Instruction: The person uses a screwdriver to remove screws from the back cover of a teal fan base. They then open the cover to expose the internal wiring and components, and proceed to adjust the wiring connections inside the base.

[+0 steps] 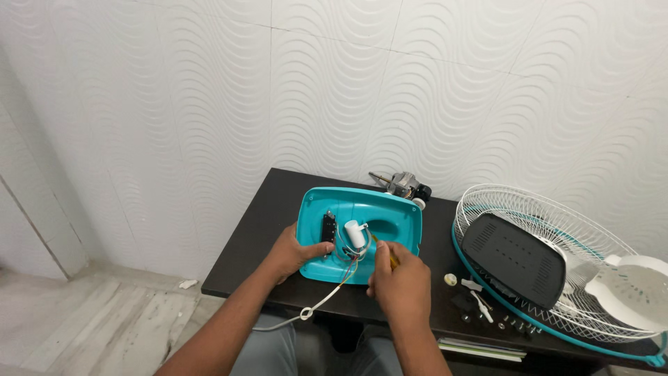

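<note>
The teal fan base [376, 223] lies upside down near the front edge of the desk [278, 202], its hollow underside facing up, apparently so that the wiring inside can be reached. Within it sit a white cylindrical capacitor [355, 233] and a dark switch block [328, 228], with thin coloured wires [350, 263] bunched toward the near rim. A white power cord [313, 306] runs out of the base and hangs over the front edge.

The left hand [292, 252] grips the base's left rim, thumb inside the shell, evidently steadying it. The right hand [398, 282] is closed around a yellow-handled tool [386, 252] (probably a screwdriver; only a short part shows), its tip directed into the shell beside the capacitor. The base thus lies between the two hands and touches the left one.

Behind the base, toward the back edge, rests the fan motor [403, 185]. On the right half of the desk lie a white wire grille [557, 230], a black perforated cover [515, 259] and a white blade [630, 289]. Small screws and fittings [480, 306] are scattered at the front edge, clear of the hands.
</note>
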